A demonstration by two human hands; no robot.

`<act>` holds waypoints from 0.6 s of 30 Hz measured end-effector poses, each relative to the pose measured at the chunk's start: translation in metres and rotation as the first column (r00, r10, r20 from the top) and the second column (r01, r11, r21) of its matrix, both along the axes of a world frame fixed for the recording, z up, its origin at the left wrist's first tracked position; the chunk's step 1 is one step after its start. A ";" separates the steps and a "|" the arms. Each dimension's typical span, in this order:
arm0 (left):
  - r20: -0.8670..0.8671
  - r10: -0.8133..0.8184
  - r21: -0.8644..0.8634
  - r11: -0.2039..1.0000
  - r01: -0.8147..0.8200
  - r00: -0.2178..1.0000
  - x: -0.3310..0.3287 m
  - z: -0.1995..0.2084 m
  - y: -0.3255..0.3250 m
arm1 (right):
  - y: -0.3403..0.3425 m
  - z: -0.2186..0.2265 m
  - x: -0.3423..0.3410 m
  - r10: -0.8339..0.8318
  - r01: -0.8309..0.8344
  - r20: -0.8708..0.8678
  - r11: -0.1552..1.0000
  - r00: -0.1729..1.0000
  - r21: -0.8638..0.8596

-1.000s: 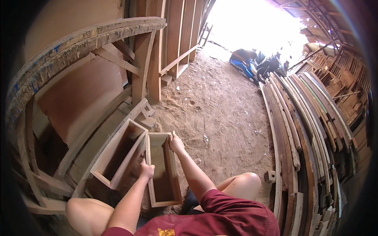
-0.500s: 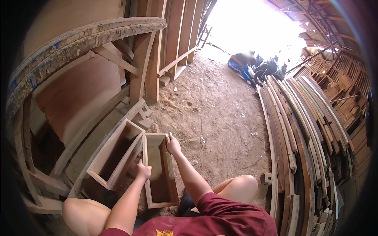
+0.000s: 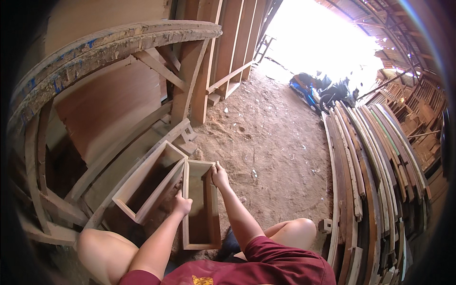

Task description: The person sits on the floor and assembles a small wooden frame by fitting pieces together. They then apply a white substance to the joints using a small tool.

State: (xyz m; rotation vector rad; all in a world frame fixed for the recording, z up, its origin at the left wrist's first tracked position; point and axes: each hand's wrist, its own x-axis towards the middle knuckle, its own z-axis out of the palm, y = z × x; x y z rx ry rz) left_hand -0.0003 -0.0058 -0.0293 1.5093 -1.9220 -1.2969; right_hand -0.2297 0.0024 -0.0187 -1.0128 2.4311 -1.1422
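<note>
Between my legs stands an open wooden box (image 3: 202, 246), long and shallow like a drawer, its hollow side turned up toward me. My left hand (image 3: 181, 204) is closed on its left long wall, about midway down. Near the far right corner my right hand (image 3: 219, 175) wraps round the opposite wall. A second wooden box (image 3: 127, 209) of much the same shape leans at a slant to the left. The far corners of the two boxes meet or nearly meet. The fingertips inside and behind the walls are partly hidden.
A rough workbench (image 3: 118, 40) with blue paint marks stands at the left, a low wooden rail (image 3: 142, 156) beneath it. Stacked planks (image 3: 361, 175) run along the right, with a small wooden block (image 3: 325, 226) beside them. Motorbikes (image 3: 327, 92) stand beyond, on the dirt floor (image 3: 266, 137).
The whole scene has shifted slightly rightward in the view. Both hands keep their hold on the same box, which looks a little more upright in the picture.
</note>
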 end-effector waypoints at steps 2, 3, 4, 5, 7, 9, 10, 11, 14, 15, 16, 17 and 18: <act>-0.009 0.026 -0.008 1.000 -0.026 1.000 -0.001 -0.005 0.000 | -0.012 0.001 -0.007 -0.015 0.016 -0.022 1.000 1.000 0.015; -0.013 0.019 0.004 1.000 -0.019 1.000 -0.004 0.002 0.002 | -0.016 0.000 -0.013 -0.020 0.020 -0.001 1.000 1.000 -0.024; -0.024 0.024 0.009 1.000 -0.024 0.999 -0.005 0.007 0.002 | -0.025 0.004 -0.018 -0.013 0.014 0.012 0.997 1.000 -0.070; -0.046 0.015 -0.004 1.000 -0.015 0.999 -0.004 0.005 0.002 | -0.030 0.007 -0.019 -0.027 0.027 0.008 1.000 1.000 -0.013; -0.043 -0.029 0.024 0.999 0.030 0.999 -0.007 0.020 0.005 | -0.028 0.004 -0.029 -0.049 0.049 -0.003 0.999 0.999 0.005; -0.038 -0.044 0.047 0.998 0.046 0.998 -0.002 0.033 0.005 | -0.026 0.006 -0.023 -0.047 0.046 0.018 0.999 0.999 0.027; -0.033 -0.029 0.058 0.998 0.031 0.999 0.005 0.038 0.003 | -0.023 0.013 -0.007 -0.026 0.024 0.048 0.999 0.999 0.040; -0.034 -0.025 0.069 0.997 0.027 0.999 0.008 0.040 0.002 | -0.018 0.019 0.003 -0.015 0.011 0.071 0.999 0.997 0.054; -0.005 0.025 -0.047 0.999 -0.025 1.000 0.003 0.010 -0.001 | -0.004 0.007 0.006 -0.011 0.014 0.088 0.999 0.996 -0.037; 0.000 0.040 -0.124 0.991 -0.040 0.999 0.000 0.012 0.001 | -0.001 0.008 0.004 -0.032 0.031 0.077 0.999 0.996 0.019; -0.026 0.038 -0.083 0.996 -0.040 0.999 0.000 0.014 0.003 | -0.001 0.009 0.005 -0.059 0.058 0.023 0.998 0.998 0.027; -0.052 0.039 -0.040 0.998 -0.041 0.998 -0.001 0.016 0.006 | -0.007 0.012 0.002 -0.055 0.054 0.035 0.998 0.998 0.032; -0.082 0.018 0.000 1.000 -0.018 0.996 -0.006 0.032 0.011 | -0.007 0.013 -0.011 -0.075 0.074 0.044 0.997 0.996 0.033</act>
